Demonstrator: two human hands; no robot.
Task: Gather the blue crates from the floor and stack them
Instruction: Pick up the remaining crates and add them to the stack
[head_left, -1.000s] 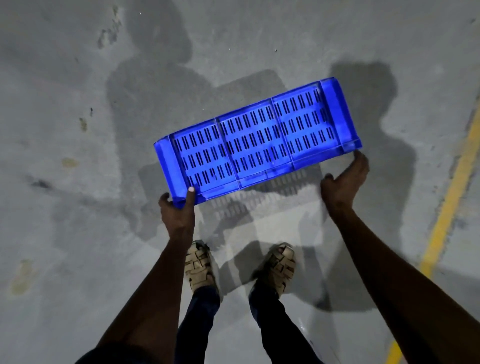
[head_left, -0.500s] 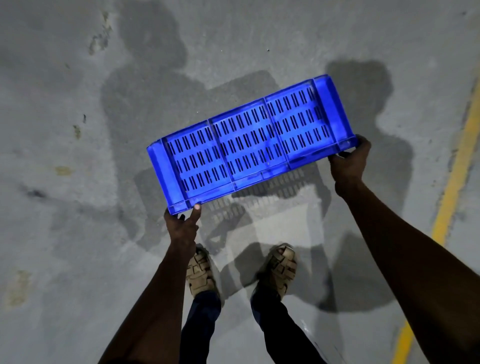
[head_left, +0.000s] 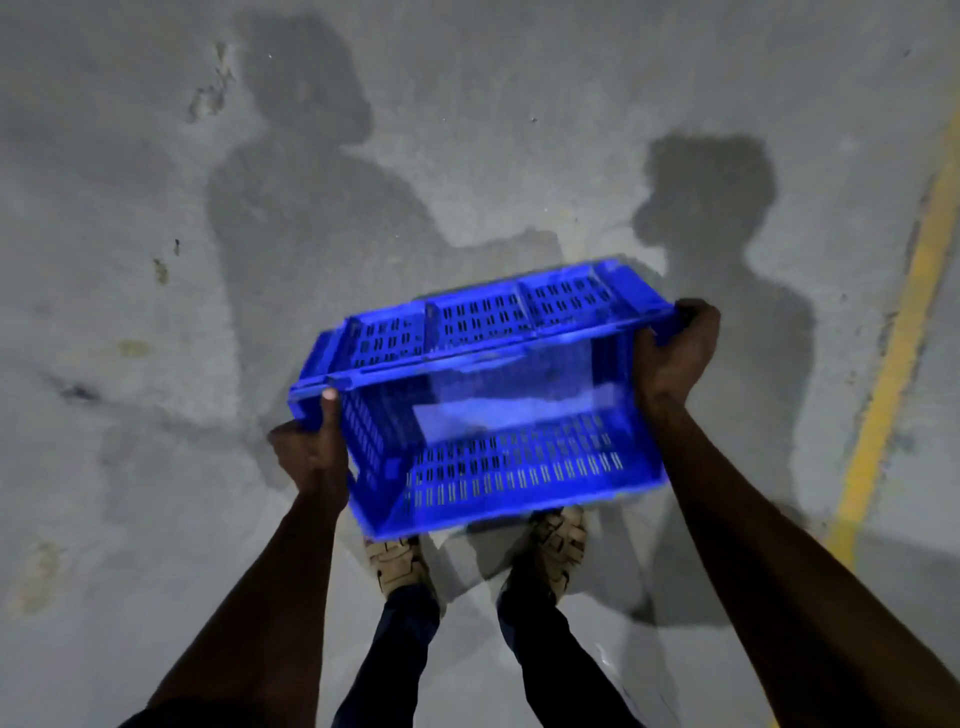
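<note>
A blue slotted plastic crate hangs in the air in front of me, above my feet, its open side turned towards me so I see its inside. My left hand grips the rim at the crate's left end, thumb on top of the edge. My right hand grips the rim at the right end, fingers curled over it. The crate is a little blurred by motion. No other crate is in view.
Bare grey concrete floor with stains and my shadows lies all around. A yellow painted line runs along the right side. My sandalled feet stand just under the crate.
The crate has been tipped from showing its slotted side wall to showing its open inside, and has come lower and nearer to me. Both hands stayed on its ends.
</note>
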